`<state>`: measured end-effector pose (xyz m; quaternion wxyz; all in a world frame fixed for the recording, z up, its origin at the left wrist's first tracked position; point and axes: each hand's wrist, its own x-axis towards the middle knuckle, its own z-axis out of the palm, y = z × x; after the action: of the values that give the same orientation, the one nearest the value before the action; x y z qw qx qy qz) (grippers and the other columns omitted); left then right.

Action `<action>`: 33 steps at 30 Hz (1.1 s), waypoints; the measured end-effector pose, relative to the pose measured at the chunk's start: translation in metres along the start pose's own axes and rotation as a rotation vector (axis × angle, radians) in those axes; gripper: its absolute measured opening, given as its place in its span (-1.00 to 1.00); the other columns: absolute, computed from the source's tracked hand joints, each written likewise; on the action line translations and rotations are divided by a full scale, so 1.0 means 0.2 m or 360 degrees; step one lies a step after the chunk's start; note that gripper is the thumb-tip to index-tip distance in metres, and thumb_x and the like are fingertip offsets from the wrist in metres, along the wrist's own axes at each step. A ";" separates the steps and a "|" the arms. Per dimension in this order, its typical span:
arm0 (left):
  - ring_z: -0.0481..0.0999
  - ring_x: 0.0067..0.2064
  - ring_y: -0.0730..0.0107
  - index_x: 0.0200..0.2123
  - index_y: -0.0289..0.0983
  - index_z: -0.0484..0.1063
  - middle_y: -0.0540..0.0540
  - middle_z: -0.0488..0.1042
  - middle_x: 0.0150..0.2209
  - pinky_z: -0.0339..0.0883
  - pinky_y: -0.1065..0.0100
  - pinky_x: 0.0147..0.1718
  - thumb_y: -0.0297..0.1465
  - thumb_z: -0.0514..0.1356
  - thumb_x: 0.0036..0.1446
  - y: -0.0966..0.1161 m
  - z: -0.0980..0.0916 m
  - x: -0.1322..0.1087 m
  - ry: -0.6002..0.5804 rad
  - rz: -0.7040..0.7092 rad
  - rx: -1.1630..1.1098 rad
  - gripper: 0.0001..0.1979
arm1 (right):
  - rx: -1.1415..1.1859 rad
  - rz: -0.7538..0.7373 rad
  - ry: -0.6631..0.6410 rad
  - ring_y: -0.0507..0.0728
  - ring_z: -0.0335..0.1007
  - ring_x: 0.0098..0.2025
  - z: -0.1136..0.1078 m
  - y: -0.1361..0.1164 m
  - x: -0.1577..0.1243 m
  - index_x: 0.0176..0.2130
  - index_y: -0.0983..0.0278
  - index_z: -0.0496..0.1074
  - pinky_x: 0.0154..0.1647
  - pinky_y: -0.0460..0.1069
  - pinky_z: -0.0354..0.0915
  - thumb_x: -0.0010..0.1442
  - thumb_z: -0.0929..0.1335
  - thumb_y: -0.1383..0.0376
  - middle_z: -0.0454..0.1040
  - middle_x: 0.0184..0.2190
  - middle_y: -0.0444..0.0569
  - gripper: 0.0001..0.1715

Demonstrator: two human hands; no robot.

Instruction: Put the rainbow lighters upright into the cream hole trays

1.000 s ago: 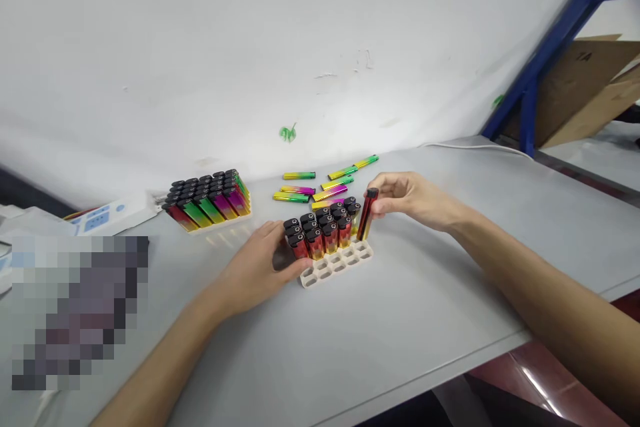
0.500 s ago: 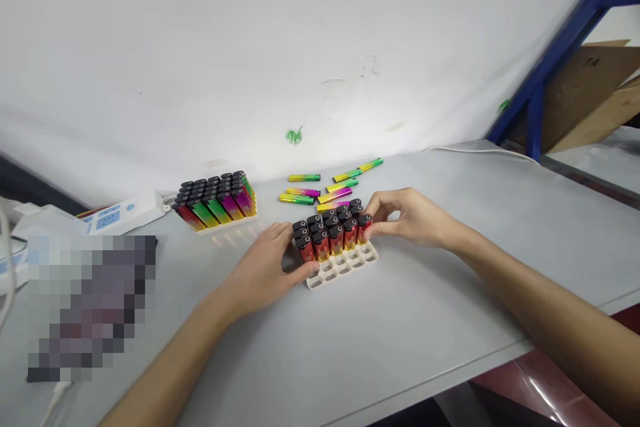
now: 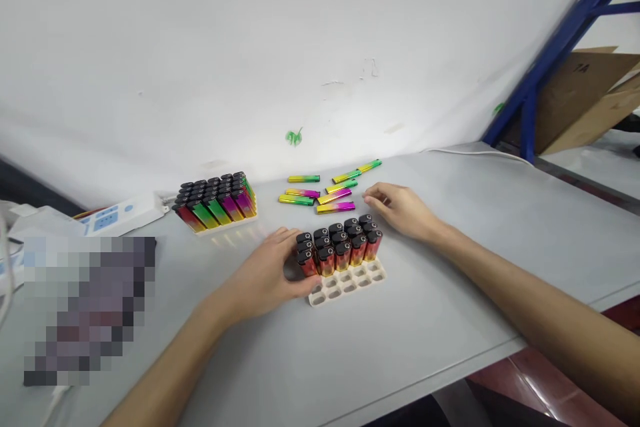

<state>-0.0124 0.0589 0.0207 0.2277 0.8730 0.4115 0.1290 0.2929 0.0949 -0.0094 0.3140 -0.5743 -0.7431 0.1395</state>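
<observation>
A pale tray (image 3: pixel 349 287) with oval holes stands in front of me. Red-and-gold lighters (image 3: pixel 343 257) with black tops fill its back rows upright, while the front holes show bare. My left hand (image 3: pixel 273 275) grips the tray's left end, thumb at the front and fingers behind the end lighters. Just beyond the tray's right back corner is my right hand (image 3: pixel 400 208), holding nothing visible, its fingers loosely bent and apart. Its fingertips are close to several loose lighters (image 3: pixel 335 207) in yellow, green and magenta, lying flat on the table.
Left of the loose lighters, a second tray (image 3: pixel 227 223) holds several rows of upright multicoloured lighters. A white power strip (image 3: pixel 117 213) and a pixelated dark object (image 3: pixel 95 310) lie further left. A white wall (image 3: pixel 280 67) rises behind the grey table (image 3: pixel 450 347); cardboard boxes (image 3: pixel 580 100) stand right.
My right hand has left the lighter at the tray's right end and moved back toward the loose ones. The tray, with my left hand on it, has shifted slightly toward me and right.
</observation>
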 end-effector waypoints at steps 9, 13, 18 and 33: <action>0.39 -0.17 0.18 -0.34 -0.18 0.32 -0.03 0.40 -0.26 0.33 0.13 -0.12 -0.21 0.27 0.14 0.05 0.01 0.00 -0.0025 0.0065 -0.0012 -0.78 | -0.0617 0.0012 -0.0078 0.35 0.39 0.11 0.10 0.06 0.23 0.22 0.25 0.43 0.13 0.20 0.33 0.38 0.19 0.33 0.38 0.06 0.22 -0.50; 0.39 -0.16 0.17 -0.34 -0.18 0.32 -0.04 0.40 -0.25 0.33 0.14 -0.14 -0.20 0.27 0.13 0.03 0.02 0.00 -0.0014 0.0054 -0.0001 -0.77 | -0.0452 0.0145 0.0020 0.26 0.46 -0.07 0.07 0.09 0.20 0.02 0.27 0.53 0.05 0.16 0.36 0.33 0.31 0.21 0.40 -0.01 0.17 -0.66; 0.39 -0.15 0.14 -0.39 -0.18 0.27 -0.06 0.40 -0.24 0.33 0.10 -0.11 -0.20 0.25 0.13 0.00 0.04 0.02 0.0060 0.0038 0.0049 -0.76 | 0.0296 0.0305 0.0402 0.17 0.46 -0.19 0.00 0.11 0.16 -0.31 0.25 0.41 -0.02 0.11 0.35 0.27 0.37 0.08 0.50 -0.21 0.03 -0.71; 0.41 -0.21 0.14 -0.43 -0.16 0.23 -0.03 0.40 -0.33 0.34 0.11 -0.18 -0.14 0.25 0.11 -0.03 0.07 0.02 0.0248 -0.0065 0.0111 -0.70 | 0.1536 0.0786 0.0159 -0.08 -0.33 -0.71 0.03 -0.06 0.13 -0.64 0.19 0.11 -0.66 -0.07 -0.30 0.27 0.27 -0.19 -0.17 -0.77 -0.32 -0.30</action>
<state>-0.0080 0.0600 0.0062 0.1671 0.8592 0.4498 0.1777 0.2756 0.1167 0.0017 0.5348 -0.5282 -0.4218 0.5071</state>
